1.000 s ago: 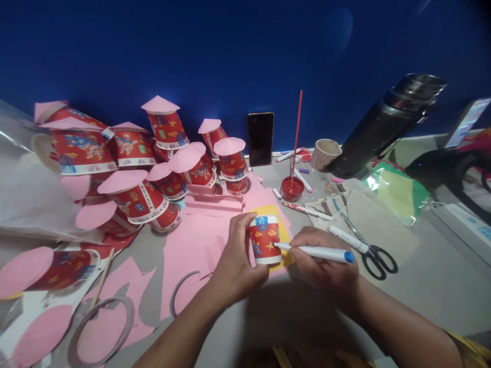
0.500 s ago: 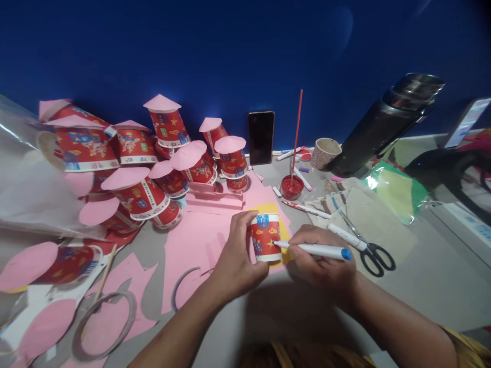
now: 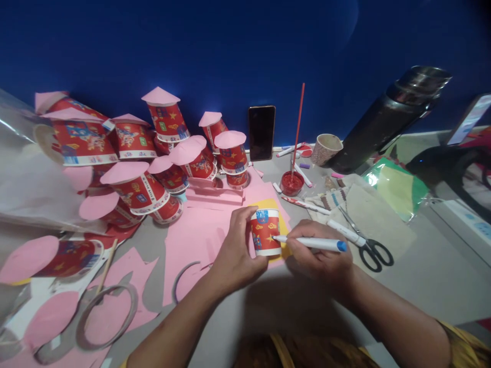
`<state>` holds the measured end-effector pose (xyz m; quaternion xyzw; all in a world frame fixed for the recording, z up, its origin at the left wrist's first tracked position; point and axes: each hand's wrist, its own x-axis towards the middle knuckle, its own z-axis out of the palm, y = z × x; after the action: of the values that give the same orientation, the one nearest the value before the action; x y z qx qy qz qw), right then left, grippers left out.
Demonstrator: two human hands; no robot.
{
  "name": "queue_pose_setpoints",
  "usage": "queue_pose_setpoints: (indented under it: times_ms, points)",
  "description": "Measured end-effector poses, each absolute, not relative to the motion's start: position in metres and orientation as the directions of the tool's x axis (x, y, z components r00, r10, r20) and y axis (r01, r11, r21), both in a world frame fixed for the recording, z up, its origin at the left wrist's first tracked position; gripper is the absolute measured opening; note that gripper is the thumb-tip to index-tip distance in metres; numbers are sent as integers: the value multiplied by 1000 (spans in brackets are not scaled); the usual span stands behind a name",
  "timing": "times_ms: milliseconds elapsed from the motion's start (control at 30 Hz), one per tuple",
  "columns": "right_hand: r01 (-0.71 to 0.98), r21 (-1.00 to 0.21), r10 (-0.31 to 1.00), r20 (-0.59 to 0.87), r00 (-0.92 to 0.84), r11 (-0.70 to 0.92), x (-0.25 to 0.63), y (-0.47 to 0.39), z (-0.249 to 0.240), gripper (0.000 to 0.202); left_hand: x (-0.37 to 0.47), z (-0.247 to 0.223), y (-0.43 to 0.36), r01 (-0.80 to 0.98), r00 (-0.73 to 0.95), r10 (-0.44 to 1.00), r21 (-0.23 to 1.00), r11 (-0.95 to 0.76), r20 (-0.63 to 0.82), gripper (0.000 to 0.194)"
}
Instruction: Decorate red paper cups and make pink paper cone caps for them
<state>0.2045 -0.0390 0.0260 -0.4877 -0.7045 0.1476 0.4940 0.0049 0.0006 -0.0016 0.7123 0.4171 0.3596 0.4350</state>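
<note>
A red printed paper cup [image 3: 264,234] with white bands and yellow star and cloud patterns is held by my left hand [image 3: 240,255], fingers on its top and thumb at its lower edge. In my right hand [image 3: 320,255] is a white marker [image 3: 316,243] with a blue end. The marker's tip meets the cup's side near a yellow star. Beneath the cup lie yellow paper [image 3: 284,232] and pink paper [image 3: 184,235] on the grey table.
Several red cups with pink paper cone tops [image 3: 134,189] crowd the left. A phone [image 3: 262,133] leans on the blue wall. Right of it stand a pot of red paint [image 3: 292,184], a small cup [image 3: 326,149] and a black flask [image 3: 387,117]. Scissors [image 3: 374,253] lie right; tape rolls [image 3: 132,312] left.
The marker's tip has shifted slightly left and up on the cup's side, with my right hand following. My left hand keeps its grip on the cup. The whole view has shifted a little.
</note>
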Motion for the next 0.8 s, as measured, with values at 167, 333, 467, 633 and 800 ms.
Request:
queue_pose_setpoints:
  times_ms: [167,333,467,633,800]
  points:
    - [529,-695,831,556,-34,487,205,-39,26,12,5,-2,1,272,396,907,924,-267,146,84]
    - [534,-681,819,572,-41,502,205,-39,30,14,5,1,0,265,393,911,933,-243,125,84]
    - [554,-685,824,567,-3,473,206,-42,34,13,6,4,-1,258,386,917,942,-213,102,82]
    - [550,-664,809,586,-38,507,204,-42,34,14,7,1,-2,236,390,914,947,-218,113,83]
    - [533,-664,807,588,-62,525,204,-41,34,16,7,4,-2,242,389,916,948,-206,99,83]
